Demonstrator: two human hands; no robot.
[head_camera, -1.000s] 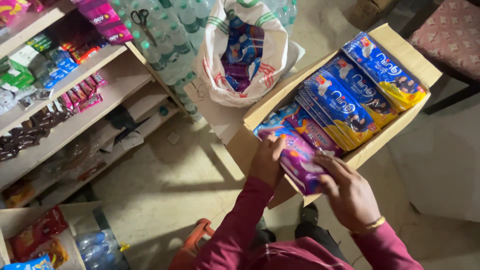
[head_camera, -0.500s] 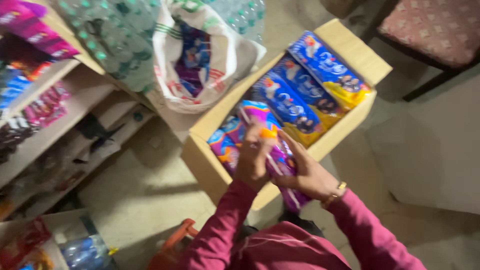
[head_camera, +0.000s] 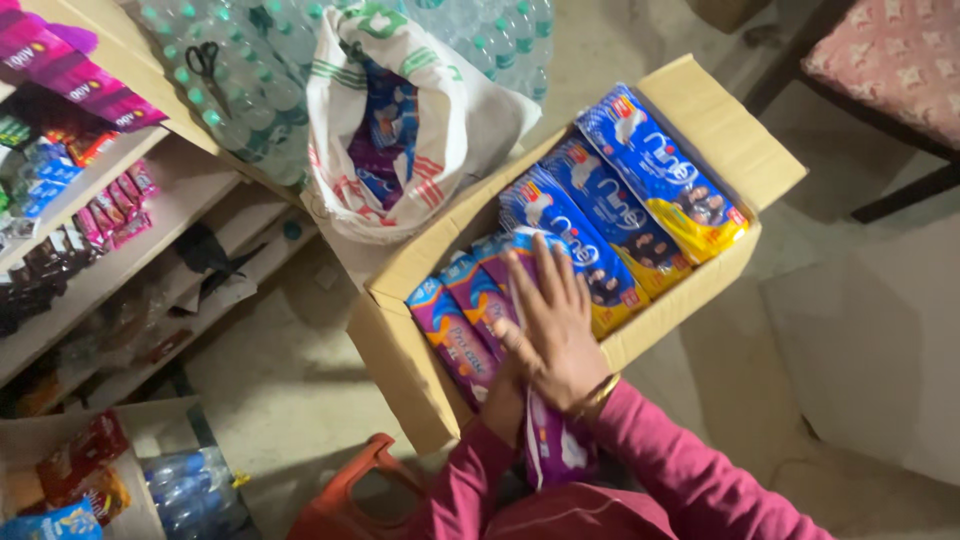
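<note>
I see my right hand (head_camera: 552, 335) pressing flat, fingers spread, on the purple packets (head_camera: 470, 318) at the cardboard box's (head_camera: 400, 345) near corner; my left hand (head_camera: 505, 400) is mostly hidden beneath, grip unclear. One purple packet (head_camera: 552, 445) overhangs the near edge and may slip floorward. Stocked shelves (head_camera: 95, 215) stand left, concrete floor (head_camera: 280, 370) below.

A pale concrete floor (head_camera: 300, 370) carries nearly everything here. An open cardboard box (head_camera: 410, 370) stands on it near the middle, with a white sack (head_camera: 450, 120) just beyond its far left corner. Farther off sits a shrink-wrapped pack of green-capped bottles (head_camera: 250, 90). At the near edge are an orange plastic stool (head_camera: 345, 500) and, to the left, a smaller carton (head_camera: 150, 430). Wooden shelves (head_camera: 120, 250) along the left hold rows of small snack packets (head_camera: 110, 205).
</note>
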